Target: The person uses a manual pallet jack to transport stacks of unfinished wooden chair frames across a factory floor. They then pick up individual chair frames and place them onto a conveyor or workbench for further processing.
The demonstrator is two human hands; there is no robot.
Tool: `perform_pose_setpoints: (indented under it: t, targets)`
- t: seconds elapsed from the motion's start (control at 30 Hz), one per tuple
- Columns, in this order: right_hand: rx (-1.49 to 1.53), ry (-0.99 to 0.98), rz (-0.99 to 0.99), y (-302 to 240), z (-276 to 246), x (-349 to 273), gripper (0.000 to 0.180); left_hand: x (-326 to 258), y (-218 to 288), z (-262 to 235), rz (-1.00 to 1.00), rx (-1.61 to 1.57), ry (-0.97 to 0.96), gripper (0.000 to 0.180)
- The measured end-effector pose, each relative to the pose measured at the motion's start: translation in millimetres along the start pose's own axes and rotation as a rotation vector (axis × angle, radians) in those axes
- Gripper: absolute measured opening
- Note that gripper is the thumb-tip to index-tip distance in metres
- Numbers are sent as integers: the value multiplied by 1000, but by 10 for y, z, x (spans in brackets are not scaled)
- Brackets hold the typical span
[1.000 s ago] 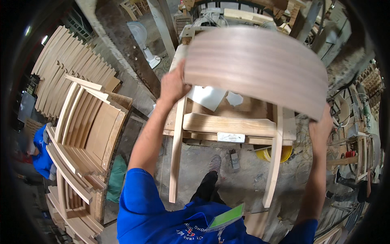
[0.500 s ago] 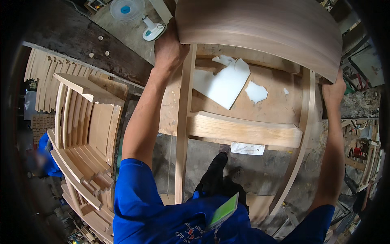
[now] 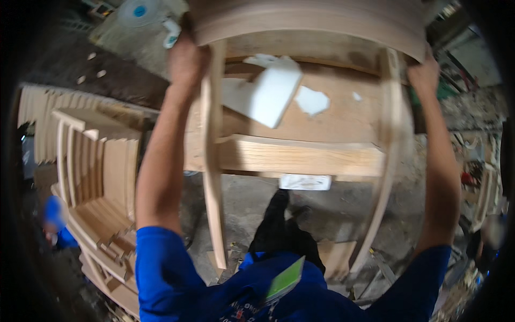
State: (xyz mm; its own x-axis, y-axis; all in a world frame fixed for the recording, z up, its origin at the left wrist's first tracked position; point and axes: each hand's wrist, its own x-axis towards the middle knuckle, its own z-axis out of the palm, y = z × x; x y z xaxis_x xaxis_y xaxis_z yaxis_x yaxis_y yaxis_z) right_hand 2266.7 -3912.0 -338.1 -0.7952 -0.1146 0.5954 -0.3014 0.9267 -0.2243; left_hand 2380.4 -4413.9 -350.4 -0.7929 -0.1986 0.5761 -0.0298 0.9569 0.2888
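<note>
A pale wooden chair frame hangs before me, its broad curved back panel at the far end. Two long legs run from the panel toward my body, joined by a wooden crossbar. My left hand grips the frame's left far corner, where leg and panel meet. At the opposite corner my right hand is closed round the panel's edge; some of its fingers are hidden behind the wood. Both hands are somewhat blurred.
Beneath the frame lies a brown board with torn white foam sheets. A white block sits at its near edge. Stacked curved wooden parts stand at left, with a person in blue beyond. A fan is far left.
The chair frame has turned slightly, and its left leg now slants the other way. Everything has shifted left in the picture as my view moved. Both hands keep their hold.
</note>
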Motion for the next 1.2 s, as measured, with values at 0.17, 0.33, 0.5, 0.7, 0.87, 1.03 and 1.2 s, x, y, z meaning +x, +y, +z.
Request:
perform_pose_setpoints:
  t: [0.17, 0.33, 0.5, 0.7, 0.87, 1.03, 1.2]
  targets:
    - [72, 17, -40, -6, 38, 16, 35, 7, 187, 32, 20, -13, 20, 60]
    - [81, -8, -18, -18, 78, -83, 35, -19, 132, 24, 73, -8, 66, 63]
    - [59, -67, -20, 5, 112, -117, 35, -7, 101, 67, 96, 12, 88, 64]
    - [93, -32, -2, -55, 130, -281, 40, -36, 101, 30, 176, 6, 155, 59]
    - [96, -112, 53, 11, 99, -233, 43, 5, 164, 22, 8, 8, 30, 57]
    - [63, -317, -78, 370, -564, 51, 56, -4, 123, 116, 57, 6, 85, 60]
    - [338, 260, -32, -805, -1593, 919, 52, -89, 105, -61, 4, 68, 21, 60]
